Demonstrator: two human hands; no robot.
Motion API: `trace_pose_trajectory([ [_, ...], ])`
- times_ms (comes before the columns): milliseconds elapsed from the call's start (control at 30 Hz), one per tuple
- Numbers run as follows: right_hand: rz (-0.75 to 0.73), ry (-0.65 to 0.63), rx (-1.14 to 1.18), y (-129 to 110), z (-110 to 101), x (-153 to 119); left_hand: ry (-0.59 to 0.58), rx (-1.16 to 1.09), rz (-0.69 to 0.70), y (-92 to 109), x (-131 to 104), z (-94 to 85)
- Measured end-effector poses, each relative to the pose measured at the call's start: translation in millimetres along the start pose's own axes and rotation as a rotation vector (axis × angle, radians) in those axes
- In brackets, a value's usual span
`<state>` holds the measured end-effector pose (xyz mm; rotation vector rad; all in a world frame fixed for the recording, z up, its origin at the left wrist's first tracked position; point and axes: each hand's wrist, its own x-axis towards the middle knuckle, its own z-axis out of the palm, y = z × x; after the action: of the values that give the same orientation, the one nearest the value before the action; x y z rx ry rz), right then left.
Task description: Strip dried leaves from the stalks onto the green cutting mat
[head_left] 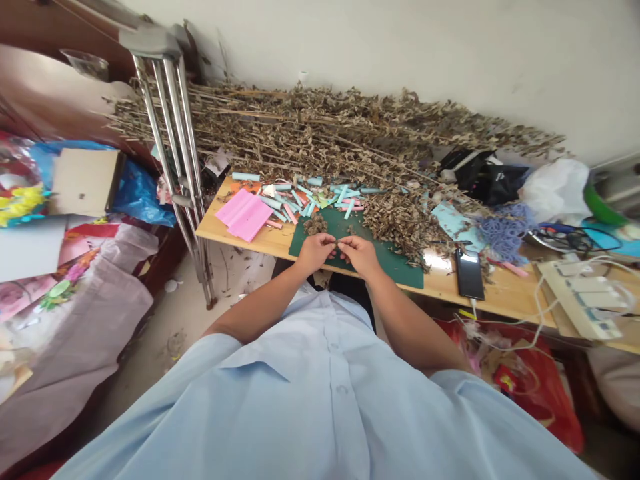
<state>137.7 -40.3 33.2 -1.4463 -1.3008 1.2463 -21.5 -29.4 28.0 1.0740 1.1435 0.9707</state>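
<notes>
My left hand (319, 251) and my right hand (359, 255) meet over the near edge of a green cutting mat (405, 275). The fingers of both are closed in a pinch, tip to tip. A tiny dark bit shows between them, too small to name. Just beyond my left hand sits a small clump of crumbled dried leaves (316, 224). A larger heap of dried leaves (400, 223) covers the mat's right side. Behind the mat lie several light-blue and pink paper rolls (344, 193). Pink paper sheets (244, 215) rest to the left.
Long bundles of dried leafy stalks (320, 130) lie along the wall. Metal crutches (173, 127) stand left of the wooden table (215, 228). On the right are a phone (469, 273) with a cable, blue yarn (507, 233) and a white power strip (580, 297).
</notes>
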Motion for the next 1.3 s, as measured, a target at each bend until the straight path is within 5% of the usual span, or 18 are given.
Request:
trace_pose_trajectory([
  [300, 0.1, 0.006, 0.052, 2, 1, 6, -0.02, 0.351, 0.189, -3, 0, -1.3],
  [567, 0.152, 0.072, 0.08, -2, 5, 5, -0.045, 0.25, 0.099, -1, 0, -1.6],
  [867, 0.181, 0.124, 0.188, 4, 3, 8, -0.051, -0.215, -0.125, -2, 6, -4.6],
  [967, 0.099, 0.148, 0.018, 10, -3, 9, -0.085, -0.372, -0.151, -5, 7, -10.2],
  [1133, -0.248, 0.099, -0.5, 17, -8, 9, -0.119, -0.521, -0.15, -1, 2, -16.6],
  [1300, -0.41, 0.026, -0.721, 15, -5, 8, -0.143, -0.58, -0.152, 1, -1, -18.8],
])
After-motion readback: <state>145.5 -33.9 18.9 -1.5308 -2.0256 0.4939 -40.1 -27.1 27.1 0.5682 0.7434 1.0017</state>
